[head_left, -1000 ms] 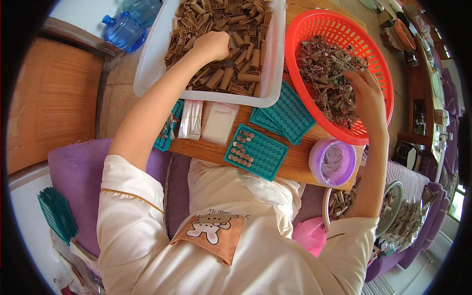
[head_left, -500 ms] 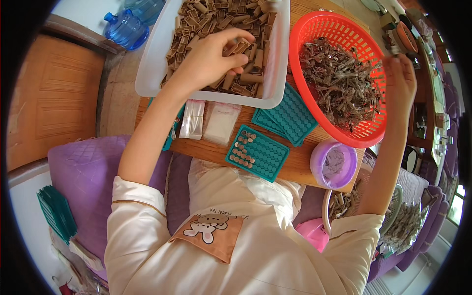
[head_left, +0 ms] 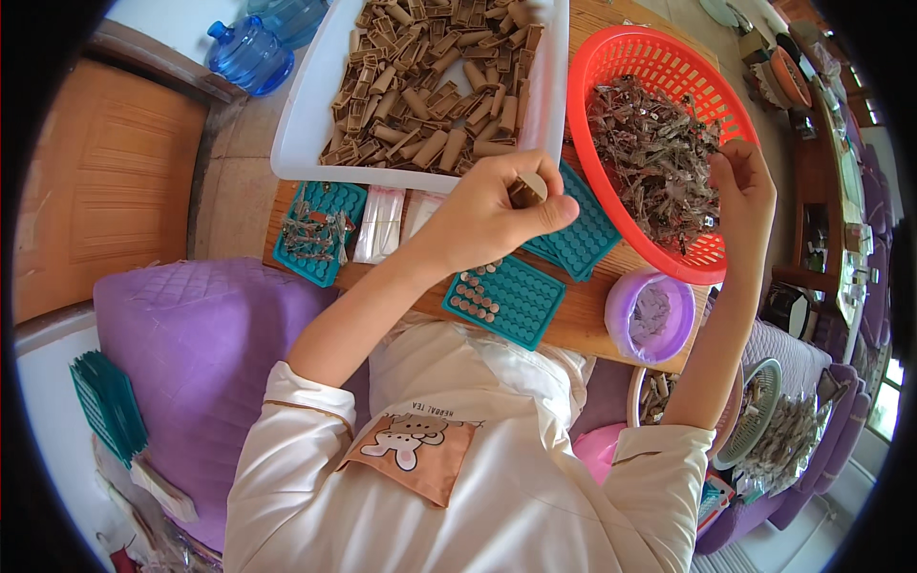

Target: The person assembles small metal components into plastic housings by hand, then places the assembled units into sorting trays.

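Observation:
A brown hollow plastic piece (head_left: 526,191) is held in the closed fingers of my left hand (head_left: 501,215), just off the near right corner of the white plastic bin (head_left: 304,115). Many similar brown pieces (head_left: 425,95) fill that bin. At the right side of the red basket (head_left: 583,105), my right hand (head_left: 748,191) has its fingers curled together over a heap of small dark, clear-edged parts (head_left: 645,153). Whatever its fingertips pinch is too small to make out. Below my left hand lies a teal gridded tray (head_left: 525,304) with small round metallic discs (head_left: 473,298) in its left cells.
More teal trays (head_left: 590,229) lie partly under the basket. Another teal tray (head_left: 330,201) carries loose parts beside clear plastic bags (head_left: 380,224). A purple tub (head_left: 684,315) stands at the table's near right corner. Blue water bottles (head_left: 250,57) are at far left.
My left hand has come out of the bin, toward me and to the right, with a brown piece. My right hand has moved left and down, over the basket's heap.

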Available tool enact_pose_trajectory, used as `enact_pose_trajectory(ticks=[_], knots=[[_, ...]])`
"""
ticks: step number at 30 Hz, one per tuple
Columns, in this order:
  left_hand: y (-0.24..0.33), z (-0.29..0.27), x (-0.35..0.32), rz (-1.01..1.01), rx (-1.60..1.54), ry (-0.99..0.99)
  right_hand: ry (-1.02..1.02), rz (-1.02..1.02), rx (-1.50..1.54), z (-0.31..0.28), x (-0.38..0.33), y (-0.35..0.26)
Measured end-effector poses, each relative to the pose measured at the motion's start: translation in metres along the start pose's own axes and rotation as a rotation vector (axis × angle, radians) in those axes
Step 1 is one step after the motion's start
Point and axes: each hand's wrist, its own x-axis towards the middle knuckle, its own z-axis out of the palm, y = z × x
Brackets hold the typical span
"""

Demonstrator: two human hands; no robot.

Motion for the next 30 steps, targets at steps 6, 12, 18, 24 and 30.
enact_pose_trajectory(ticks=[6,12,18,24,30], knots=[[-0.011,0.007,-0.012,-0.025,-0.234,-0.009,-0.03,0.105,0.678,-0.016,-0.002,0.017],[-0.014,0.007,-0.023,-0.054,-0.296,0.013,0.112,0.103,0.223,-0.035,-0.004,0.022],[-0.015,0.021,-0.04,-0.074,-0.394,0.054,0.032,-0.152,0.274,0.007,-0.054,-0.033],[-0.015,0.054,-0.056,-0.124,-0.944,-0.162,-0.15,-0.739,0.048,0.052,-0.095,-0.066],[-0.02,0.055,-0.069,-0.201,-1.146,-0.191,-0.163,-0.796,0.017,0.06,-0.107,-0.067]])
